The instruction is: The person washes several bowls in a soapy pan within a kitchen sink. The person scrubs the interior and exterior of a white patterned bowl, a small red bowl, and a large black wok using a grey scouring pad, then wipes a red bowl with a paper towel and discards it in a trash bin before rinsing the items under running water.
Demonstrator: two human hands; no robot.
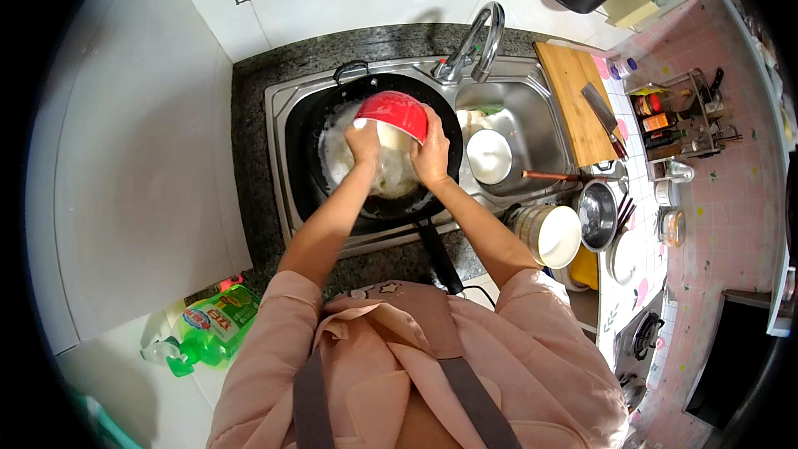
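My right hand (432, 151) grips the side of a red bowl (394, 111) with a pale inside, tilted over a large black wok (449, 137). At the bowl's near rim is my left hand (364, 144), its fingers curled against or into the bowl; whether they pinch something there is hidden. Cloudy, foamy water (336, 156) lies in the wok under both hands. The wok sits over the left basin of a steel sink (277, 137), its long black handle (439, 255) pointing towards me.
A white bowl (489, 157) lies in the right basin below the chrome faucet (489, 37). Stacked bowls (558, 237) and a steel bowl (597, 215) stand at the right. A cleaver (598, 107) rests on the wooden cutting board (570, 100). Green detergent bottle (218, 327) stands lower left.
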